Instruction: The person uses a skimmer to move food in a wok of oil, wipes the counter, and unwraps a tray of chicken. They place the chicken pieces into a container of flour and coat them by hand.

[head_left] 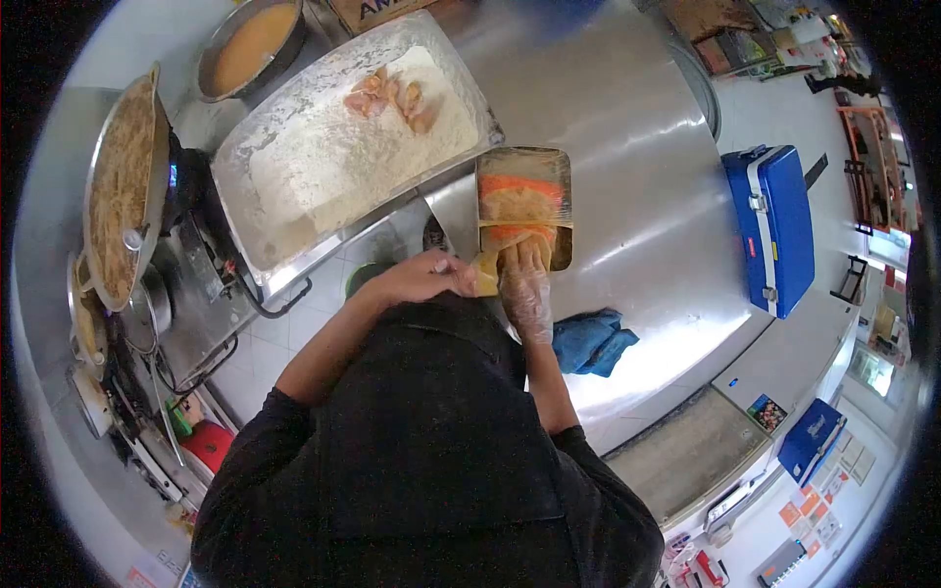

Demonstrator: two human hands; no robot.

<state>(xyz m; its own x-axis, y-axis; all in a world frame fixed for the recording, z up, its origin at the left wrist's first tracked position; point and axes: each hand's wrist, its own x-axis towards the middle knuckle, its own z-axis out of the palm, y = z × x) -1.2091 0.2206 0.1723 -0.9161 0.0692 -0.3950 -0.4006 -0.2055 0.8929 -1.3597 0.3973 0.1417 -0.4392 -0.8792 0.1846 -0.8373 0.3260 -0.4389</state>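
Observation:
Near the middle, a rectangular metal pan (566,250) holds orange and tan food, partly under a clear film or bag. My left hand (431,276) is closed at the near-left corner of the pan, gripping the edge of a yellowish, sheet-like piece (485,272) whose kind I cannot make out. In a clear plastic glove, my right hand (526,284) lies over the near end of the pan. Its fingers stretch forward and rest on the yellowish piece and the food. What lies beneath that palm is hidden.
A large tray of white flour (323,167) with raw chicken pieces (392,98) stands at the upper left, beside a bowl of orange-brown liquid (257,49). A wide pan (125,186) sits far left. On the steel table (627,176) lie a blue cloth (592,343) and a blue cooler (774,230).

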